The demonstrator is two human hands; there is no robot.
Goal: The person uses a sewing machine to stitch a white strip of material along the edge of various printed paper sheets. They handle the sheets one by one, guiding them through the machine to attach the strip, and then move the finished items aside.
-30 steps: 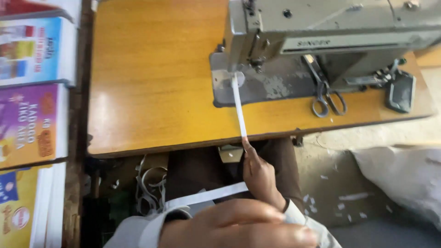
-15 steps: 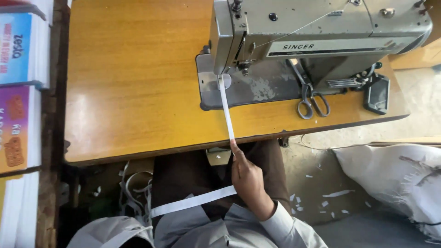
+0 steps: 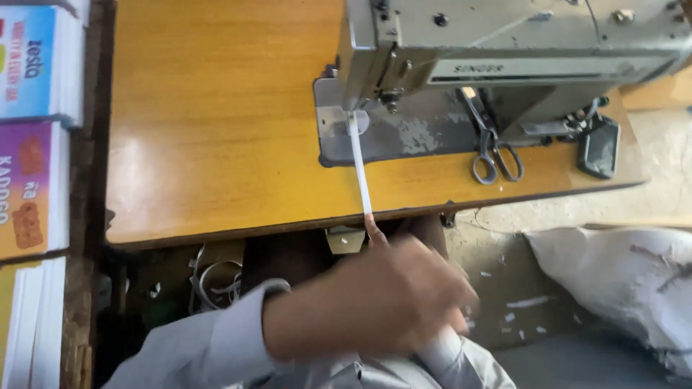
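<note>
A narrow white strip (image 3: 358,166) runs from under the presser foot of a grey sewing machine (image 3: 504,43) straight back to the near edge of the wooden table (image 3: 216,130). My right hand (image 3: 373,230) pinches the strip's end just below that edge; only a fingertip shows. My left hand (image 3: 375,306), blurred and in a grey sleeve, crosses in front of it from the lower left and hides the rest of it. Whether the left hand holds anything is unclear.
Scissors (image 3: 494,155) lie on the machine bed beside a black object (image 3: 598,148). Colourful printed packs (image 3: 29,72) are stacked along the left. A white sack (image 3: 620,281) sits on the floor at right. Loose white loops (image 3: 213,281) hang under the table.
My left hand has swung up into view across my right hand, which still holds the strip's end. The view has shifted to the left.
</note>
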